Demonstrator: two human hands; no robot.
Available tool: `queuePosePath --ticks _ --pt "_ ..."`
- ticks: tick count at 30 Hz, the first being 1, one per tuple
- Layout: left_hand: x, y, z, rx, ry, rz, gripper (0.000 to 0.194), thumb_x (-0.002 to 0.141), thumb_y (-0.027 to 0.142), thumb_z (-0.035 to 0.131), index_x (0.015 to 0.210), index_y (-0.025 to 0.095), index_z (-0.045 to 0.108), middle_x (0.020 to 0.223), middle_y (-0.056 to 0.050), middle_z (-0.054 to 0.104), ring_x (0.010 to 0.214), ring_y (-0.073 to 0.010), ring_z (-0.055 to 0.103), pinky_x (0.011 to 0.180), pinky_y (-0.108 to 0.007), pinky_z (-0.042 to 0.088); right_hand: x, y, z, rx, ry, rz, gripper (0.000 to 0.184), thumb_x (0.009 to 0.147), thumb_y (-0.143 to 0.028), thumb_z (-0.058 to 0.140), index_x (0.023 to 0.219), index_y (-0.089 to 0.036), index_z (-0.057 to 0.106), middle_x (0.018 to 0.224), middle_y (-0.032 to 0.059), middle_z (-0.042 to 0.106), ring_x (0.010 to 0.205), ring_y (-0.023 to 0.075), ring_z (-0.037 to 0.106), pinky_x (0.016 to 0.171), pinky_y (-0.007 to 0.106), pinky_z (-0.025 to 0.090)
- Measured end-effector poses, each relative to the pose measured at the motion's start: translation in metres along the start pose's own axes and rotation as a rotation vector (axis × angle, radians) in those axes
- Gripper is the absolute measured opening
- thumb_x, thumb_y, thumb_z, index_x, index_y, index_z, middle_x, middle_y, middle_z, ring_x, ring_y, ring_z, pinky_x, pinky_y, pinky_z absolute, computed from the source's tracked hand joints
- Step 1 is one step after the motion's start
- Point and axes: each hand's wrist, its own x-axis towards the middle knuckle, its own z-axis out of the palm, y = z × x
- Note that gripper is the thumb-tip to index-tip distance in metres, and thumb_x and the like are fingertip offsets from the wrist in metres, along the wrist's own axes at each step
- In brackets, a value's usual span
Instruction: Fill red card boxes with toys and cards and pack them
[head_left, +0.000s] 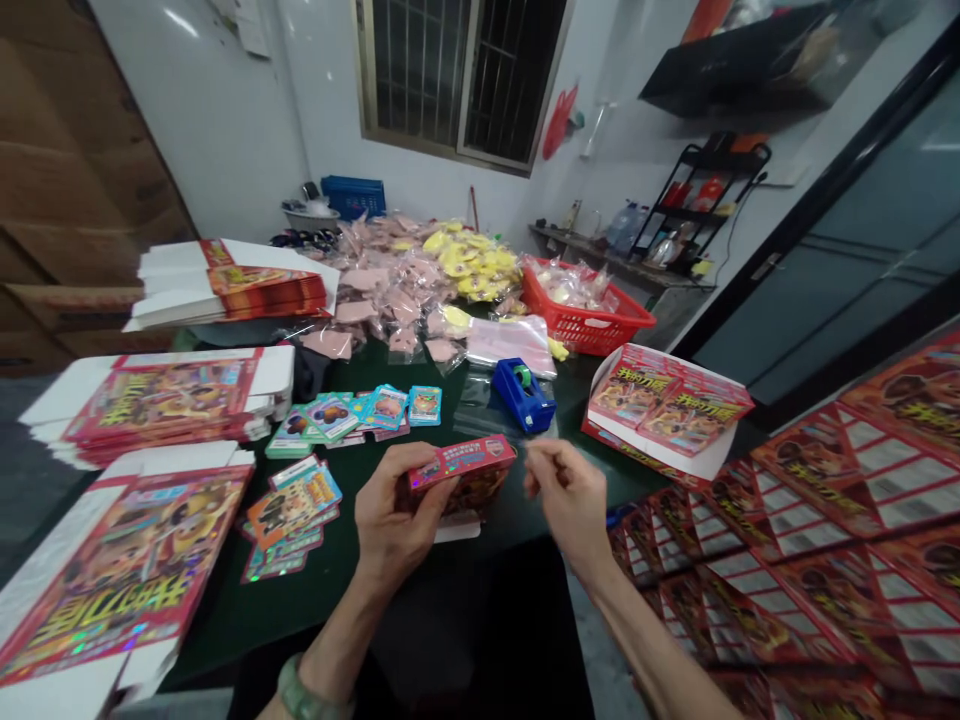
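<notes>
My left hand grips a small red printed box above the table, its thumb and fingers around the box's left end. A white flap shows under the box. Just right of the box, my right hand is closed in a pinch; what its fingers hold, if anything, is too small to make out. Behind both hands stands a blue tape dispenser with a green roll. Left of the box lie fanned printed cards and a second row of blue-edged cards.
Flat red-and-white cartons are piled at left. Bagged pink and yellow pieces heap at the back beside a red basket. An open display box holds small red boxes. Printed sheets fill the right side.
</notes>
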Motion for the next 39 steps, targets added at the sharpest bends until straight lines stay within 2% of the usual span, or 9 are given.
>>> queuePosePath --ticks 3,5,13,19,25,30,33,36,39 --pt "-0.002 0.002 0.000 0.017 -0.001 -0.010 0.026 0.075 0.011 0.066 0.096 0.019 0.053 0.089 -0.001 0.060 0.081 -0.0126 0.062 0.072 -0.024 0.051 -0.033 -0.035 0.020 0.236 -0.040 -0.023 0.052 0.079 -0.023 0.059 0.127 -0.023 0.039 0.058 -0.0094 0.056 0.045 0.0080 0.051 0.047 0.020 0.043" --pt "-0.004 0.002 -0.001 0.034 -0.011 -0.021 0.025 0.076 0.013 0.065 0.097 0.020 0.054 0.088 -0.001 0.060 0.079 -0.0123 0.061 0.069 -0.023 0.051 -0.044 -0.045 0.033 0.356 -0.014 0.024 0.068 0.080 -0.019 0.058 0.137 -0.026 0.021 0.057 -0.0112 0.056 0.046 0.0080 0.052 0.049 0.020 0.046" --pt "0.006 0.011 -0.010 0.205 -0.133 0.135 0.031 0.079 0.016 0.063 0.108 0.020 0.055 0.090 -0.002 0.062 0.079 -0.0128 0.060 0.070 -0.023 0.049 -0.046 -0.041 0.058 0.441 0.121 0.140 0.055 0.075 -0.021 0.064 0.120 -0.021 0.033 0.051 -0.0119 0.055 0.040 0.0084 0.052 0.043 0.019 0.045" --pt "0.016 0.011 -0.020 0.401 -0.368 0.276 0.034 0.086 0.017 0.053 0.118 0.029 0.056 0.081 0.000 0.048 0.066 -0.0094 0.052 0.055 -0.019 0.042 -0.041 -0.042 0.059 0.422 0.124 0.188 0.052 0.072 -0.023 0.065 0.114 -0.021 0.035 0.049 -0.0118 0.055 0.037 0.0094 0.051 0.038 0.018 0.044" --pt "0.032 0.012 -0.025 0.491 -0.600 0.212 0.037 0.090 0.020 0.044 0.126 0.028 0.051 0.082 -0.001 0.044 0.065 -0.0102 0.050 0.057 -0.021 0.043 -0.039 -0.004 0.064 0.392 0.047 0.312 0.061 0.068 -0.032 0.070 0.115 -0.019 0.033 0.044 -0.0118 0.053 0.033 0.0098 0.047 0.033 0.019 0.042" --pt "0.036 0.011 -0.031 0.450 -0.407 0.140 0.032 0.086 0.020 0.050 0.117 0.019 0.058 0.081 -0.002 0.054 0.073 -0.0143 0.057 0.064 -0.024 0.048 -0.058 0.032 0.070 0.225 -0.149 0.451 0.078 0.071 -0.038 0.066 0.131 -0.015 0.022 0.053 -0.0081 0.057 0.036 0.0116 0.050 0.031 0.018 0.037" --pt "0.021 0.012 -0.039 0.455 -0.101 0.024 0.030 0.085 0.024 0.054 0.114 0.019 0.059 0.095 -0.005 0.062 0.087 -0.0176 0.060 0.078 -0.029 0.049 -0.057 0.029 0.068 0.241 -0.067 0.290 0.076 0.076 -0.038 0.063 0.136 -0.014 0.021 0.070 -0.0024 0.061 0.060 0.0134 0.061 0.052 0.023 0.050" --pt "-0.008 0.006 -0.048 0.393 0.181 -0.182 0.033 0.082 0.029 0.058 0.115 0.021 0.057 0.107 -0.005 0.064 0.096 -0.0196 0.062 0.087 -0.032 0.049 -0.040 0.014 0.060 0.344 0.055 0.155 0.067 0.079 -0.033 0.060 0.134 -0.017 0.026 0.083 -0.0011 0.062 0.074 0.0124 0.061 0.072 0.027 0.050" --pt "-0.034 -0.008 -0.055 0.196 0.099 -0.421 0.042 0.080 0.035 0.061 0.118 0.019 0.052 0.101 -0.007 0.067 0.087 -0.0196 0.067 0.077 -0.031 0.055 -0.013 -0.006 0.049 0.255 0.021 -0.011 0.065 0.080 -0.026 0.060 0.136 -0.019 0.026 0.079 -0.0027 0.060 0.071 0.0124 0.059 0.073 0.028 0.049"
